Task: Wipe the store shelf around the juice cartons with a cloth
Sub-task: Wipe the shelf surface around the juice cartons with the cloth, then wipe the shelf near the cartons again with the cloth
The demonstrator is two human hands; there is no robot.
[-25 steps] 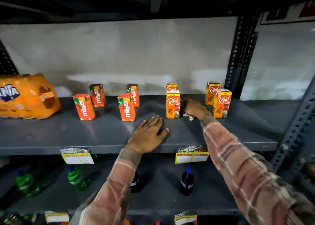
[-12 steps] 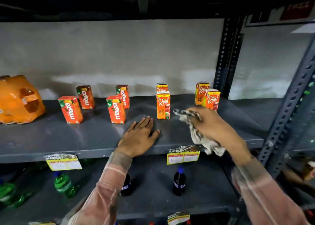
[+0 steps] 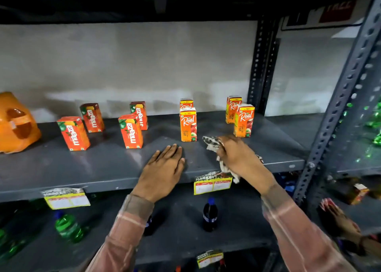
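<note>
A dark grey metal shelf (image 3: 99,164) carries several small juice cartons: red Maaza ones (image 3: 74,133) on the left and orange Real ones (image 3: 188,125) on the right. My right hand (image 3: 239,156) grips a crumpled patterned cloth (image 3: 212,143) on the shelf, in front of the gap between the two pairs of Real cartons. Part of the cloth hangs over the shelf's front edge. My left hand (image 3: 165,166) lies flat on the shelf near its front edge, fingers spread, holding nothing.
An orange shrink-wrapped bottle pack (image 3: 16,123) sits at the far left. Price tags (image 3: 212,184) hang from the shelf's front edge. Green (image 3: 69,226) and dark bottles (image 3: 209,214) stand on the lower shelf. A perforated upright (image 3: 338,107) borders the right side. Another person's hand (image 3: 342,222) shows at lower right.
My right hand drew back from between the Real cartons toward the shelf's front edge with the cloth, which now shows. My left hand stayed flat on the shelf.
</note>
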